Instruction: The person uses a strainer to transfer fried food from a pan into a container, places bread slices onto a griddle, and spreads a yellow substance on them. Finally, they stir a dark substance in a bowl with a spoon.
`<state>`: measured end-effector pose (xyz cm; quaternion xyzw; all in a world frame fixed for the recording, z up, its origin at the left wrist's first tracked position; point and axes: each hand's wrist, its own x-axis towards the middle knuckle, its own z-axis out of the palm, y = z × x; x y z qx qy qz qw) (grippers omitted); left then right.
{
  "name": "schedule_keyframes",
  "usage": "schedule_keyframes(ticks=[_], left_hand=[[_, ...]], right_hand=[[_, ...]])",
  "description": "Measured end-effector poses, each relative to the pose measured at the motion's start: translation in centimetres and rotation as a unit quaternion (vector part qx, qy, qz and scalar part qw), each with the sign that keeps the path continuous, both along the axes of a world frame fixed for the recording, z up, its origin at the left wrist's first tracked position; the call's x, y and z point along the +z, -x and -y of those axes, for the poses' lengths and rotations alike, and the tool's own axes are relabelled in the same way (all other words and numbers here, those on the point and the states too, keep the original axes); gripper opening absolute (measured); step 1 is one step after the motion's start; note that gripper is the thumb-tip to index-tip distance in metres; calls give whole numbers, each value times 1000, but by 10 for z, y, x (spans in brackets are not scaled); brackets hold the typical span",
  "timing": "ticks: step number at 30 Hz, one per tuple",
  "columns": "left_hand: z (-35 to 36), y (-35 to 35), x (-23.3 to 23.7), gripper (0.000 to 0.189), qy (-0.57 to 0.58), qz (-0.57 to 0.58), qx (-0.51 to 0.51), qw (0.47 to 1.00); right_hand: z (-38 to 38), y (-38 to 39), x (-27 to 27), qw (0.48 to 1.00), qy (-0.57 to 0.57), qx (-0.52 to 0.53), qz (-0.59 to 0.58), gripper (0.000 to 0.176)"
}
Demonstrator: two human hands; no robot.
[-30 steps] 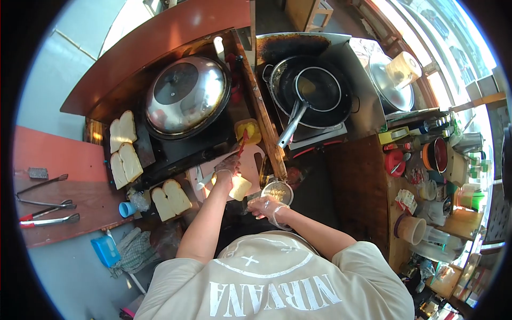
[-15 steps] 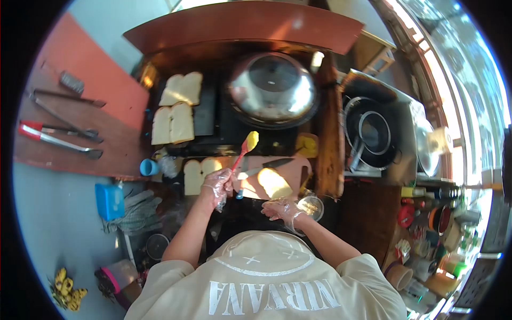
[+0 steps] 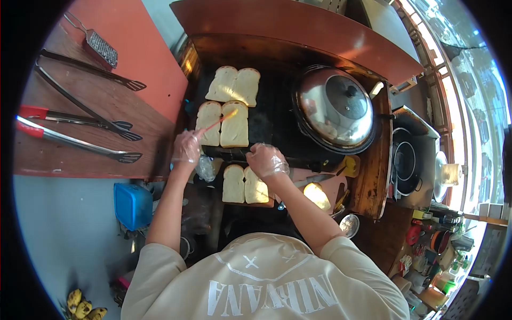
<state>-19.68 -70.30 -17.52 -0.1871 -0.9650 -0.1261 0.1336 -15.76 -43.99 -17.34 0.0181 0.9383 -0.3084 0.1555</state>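
My left hand (image 3: 186, 146), in a clear plastic glove, is closed around a slim red utensil (image 3: 212, 127) with yellow spread on its tip. The tip is over the right-hand slice of the nearer bread pair (image 3: 234, 133) on the black griddle (image 3: 272, 125). Behind lies another pair of bread slices (image 3: 233, 84). My right hand (image 3: 266, 160), also gloved, is curled closed by the griddle's front edge, with nothing showing in it. Just below it, two more bread slices (image 3: 233, 184) lie side by side on a board.
A round pan with a domed lid (image 3: 341, 112) covers the griddle's right side. A pink cutting board (image 3: 336, 184) carries a knife and a yellow-coated bread slice (image 3: 316, 196). Tongs (image 3: 80, 146) and a grater (image 3: 101, 49) lie on the left shelf. A black pan (image 3: 406, 162) stands right.
My left hand has moved forward and left, bringing the utensil's tip over the griddle bread. My right hand has moved up from the cutting board to the griddle edge and curled. The view has shifted.
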Motion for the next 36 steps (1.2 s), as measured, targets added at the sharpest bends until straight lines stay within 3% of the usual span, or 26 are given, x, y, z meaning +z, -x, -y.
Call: schedule_keyframes(ticks=[2,6,8,10,13,14,16,17,18,21,22,23,24,25,27,31,33,36], left_hand=[[14,-14,-11,32,0,-14,-24,1000],[23,2,-7,37,-50,-8,-69,996],[25,29,-19,40,3,-43,-11,999],[29,41,-28,44,8,-25,-47,999],[33,17,-39,43,9,13,-76,997],[35,11,-40,39,-1,5,-106,994],[30,16,-41,35,-28,-3,-130,991],[32,25,-46,35,-6,-11,-81,997],[33,32,-46,34,18,-20,-25,999],[13,52,-33,38,0,-11,-48,999],[18,48,-34,39,-16,-16,-74,997],[17,37,-31,40,-4,-13,-84,996],[17,25,-29,41,7,-9,-93,996],[23,18,-36,41,1,46,-95,994],[22,13,-30,39,-3,49,-60,997],[9,60,-29,40,-47,-34,-33,998],[8,55,-29,40,-17,-9,-58,998],[18,29,-22,40,0,45,-106,993]], right_hand=[[9,11,-3,999,-38,2,1,30],[-1,-8,0,999,-9,-26,19,29],[-31,-40,-24,997,20,-77,-12,31],[-83,-80,-76,992,-14,-118,-33,34],[-148,-128,-71,925,-26,-375,-48,32],[-184,-147,-104,918,-30,-392,-59,29],[-236,-175,-151,942,-149,-298,-48,29],[-255,-178,-175,942,-179,-281,-31,26],[-276,-181,-203,940,-185,-288,-4,23],[-363,-180,-318,922,-84,-372,60,20],[-368,-161,-322,942,-124,-292,111,18],[-348,-146,-304,868,217,-446,-34,16],[-329,-138,-274,647,526,-530,-156,13],[-319,-125,-251,651,536,-517,-147,13],[-311,-114,-221,556,542,-614,-145,9],[-321,-116,-237,552,526,-633,-132,10],[-328,-116,-246,521,542,-647,-133,9],[-316,-110,-223,552,510,-636,-177,9]])
